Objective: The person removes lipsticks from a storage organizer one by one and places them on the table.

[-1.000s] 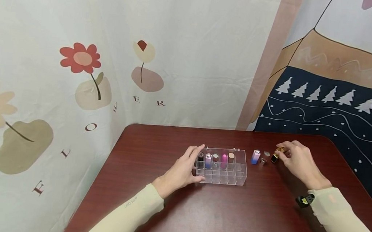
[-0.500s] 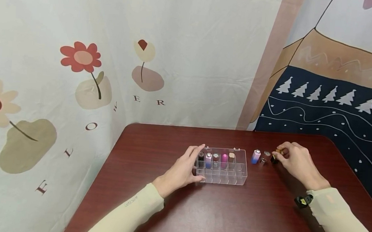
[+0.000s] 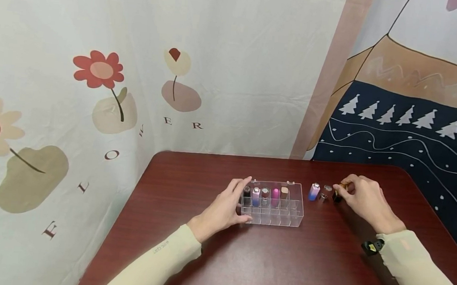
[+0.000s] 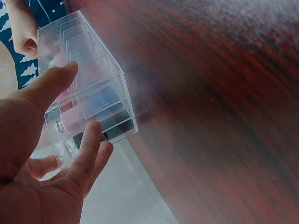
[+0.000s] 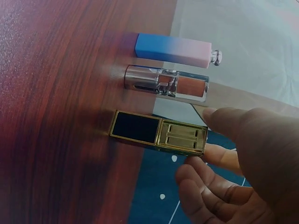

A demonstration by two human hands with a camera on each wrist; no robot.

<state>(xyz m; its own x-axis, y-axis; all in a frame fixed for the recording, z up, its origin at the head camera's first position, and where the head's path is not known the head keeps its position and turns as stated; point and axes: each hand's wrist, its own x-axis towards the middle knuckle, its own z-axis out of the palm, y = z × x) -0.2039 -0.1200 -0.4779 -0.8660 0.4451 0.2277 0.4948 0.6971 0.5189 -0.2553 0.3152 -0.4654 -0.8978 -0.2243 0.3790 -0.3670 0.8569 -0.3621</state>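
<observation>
A clear acrylic lipstick organizer (image 3: 275, 218) with several lipsticks in its back row rests on the table. My left hand (image 3: 223, 209) holds it by its left end, thumb at the front and fingers toward the back and side. Over to the right, my right hand (image 3: 365, 200) pinches the upper end of a black and gold lipstick (image 5: 135, 127), which stands upright in the head view. Left of that lipstick are a silver lipstick tube with a clear cap (image 5: 145, 77) and a blue-to-pink lipstick (image 5: 173, 49), both upright and untouched.
The dark red wooden table (image 3: 267, 262) carries everything. Its back edge runs along a white printed curtain (image 3: 234, 71), with a dark blue tree-patterned cloth (image 3: 406, 134) at the right.
My right thumb has shifted slightly left and down over the black and gold lipstick, covering more of it. My left hand and the organizer stay in place.
</observation>
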